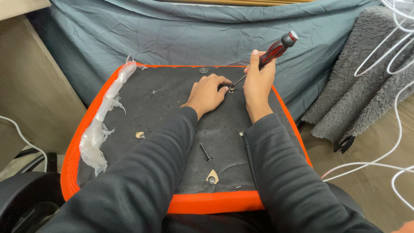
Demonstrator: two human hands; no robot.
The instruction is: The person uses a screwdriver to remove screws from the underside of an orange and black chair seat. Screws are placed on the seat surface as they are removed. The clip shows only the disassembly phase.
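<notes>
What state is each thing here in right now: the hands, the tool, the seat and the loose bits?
Screwdriver: tilted, tip on a screw.
Right hand: closed around the screwdriver.
Left hand: flat on the seat, fingers beside the screw.
Seat: upside down, black underside up, orange rim.
Bolt: loose, lying on the seat.
Plastic wrap: torn, crumpled along the left rim.

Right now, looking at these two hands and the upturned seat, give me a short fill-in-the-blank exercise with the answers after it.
1. The right hand grips a screwdriver with a black and ____ handle.
2. The left hand rests on the seat's black underside, whose mesh rim is ____.
3. A loose black bolt lies between the two ____.
4. Crumpled clear ____ clings to the seat's left edge.

Answers: red; orange; forearms; plastic
</notes>
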